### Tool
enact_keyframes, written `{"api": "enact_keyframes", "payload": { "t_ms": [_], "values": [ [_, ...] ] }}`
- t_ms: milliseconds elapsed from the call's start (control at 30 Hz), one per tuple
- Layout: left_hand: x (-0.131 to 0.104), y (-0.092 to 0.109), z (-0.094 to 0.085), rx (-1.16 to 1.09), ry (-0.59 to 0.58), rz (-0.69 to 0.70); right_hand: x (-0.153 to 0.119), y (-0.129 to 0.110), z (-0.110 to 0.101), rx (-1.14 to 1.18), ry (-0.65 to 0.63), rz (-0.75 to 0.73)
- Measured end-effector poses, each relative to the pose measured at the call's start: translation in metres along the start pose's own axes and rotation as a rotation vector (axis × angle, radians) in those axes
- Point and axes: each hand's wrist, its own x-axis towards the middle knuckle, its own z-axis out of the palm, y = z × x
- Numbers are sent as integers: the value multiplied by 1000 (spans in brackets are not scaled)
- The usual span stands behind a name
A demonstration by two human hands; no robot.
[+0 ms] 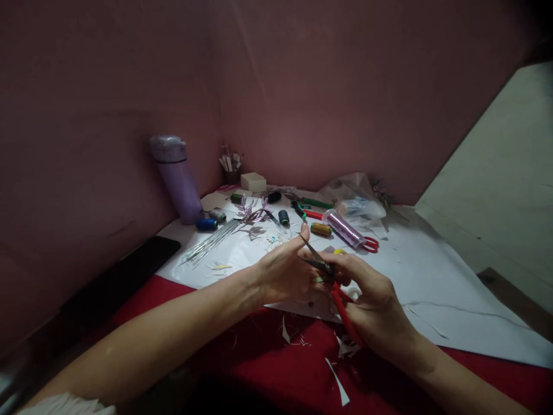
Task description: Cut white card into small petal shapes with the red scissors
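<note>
Pink walls [302, 86] rise behind a white-covered worktop [432, 259], which spreads wide to the right of the hands; its near edge slants down rightward over red cloth [242, 369]. A dark flat object [125, 276] borders the left edge. Near the left wall stands a purple bottle [179, 178]; at the back right sits a crumpled clear bag [352, 187].

The left hand [283, 268] has its thumb raised and fingers curled; whether it grips anything cannot be told. The right hand [374, 297] is closed around the red handles of the scissors [329, 269], which lie just beside the left hand's fingers. Their long axis runs diagonally: dark, parted blades point up and left toward the left thumb, handles down and right.

Beyond the hands are a bundle of wires [211, 239], splayed toward the near left, a purple roll [344, 228] and thread spools, among them a blue spool [207, 224] and a gold spool [321, 229]; any lettering is too small to read. A curved white scrap [338, 383] rests on the red cloth.
</note>
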Motion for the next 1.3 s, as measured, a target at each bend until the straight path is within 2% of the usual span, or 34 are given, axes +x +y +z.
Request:
{"api": "enact_keyframes", "payload": {
  "t_ms": [133,367,500,600,667,733,833,900,967,1167,1300],
  "values": [
    [2,-2,-1,-52,27,7,-1,2,-3,-72,37,-13],
    [11,-8,-10,-75,41,-16,2,7,-4,-137,-121,62],
    [9,-7,-7,-88,31,21,3,7,-5,-135,-133,-15],
    [8,-6,-3,-53,90,14,3,5,-6,-115,-155,-2],
    [8,-7,-1,2,155,35,3,5,-6,-86,-152,42],
    [9,-10,1,108,200,123,2,5,-5,-58,-94,111],
    [7,-13,4,426,295,277,1,7,-4,-43,17,227],
    [5,-14,7,631,391,309,0,8,-3,-45,53,271],
    [3,-14,10,731,444,314,0,9,-2,-33,70,292],
    [3,-11,8,713,406,436,3,6,-4,94,99,334],
    [3,-11,5,733,356,445,4,5,-6,220,120,367]
  ]
}}
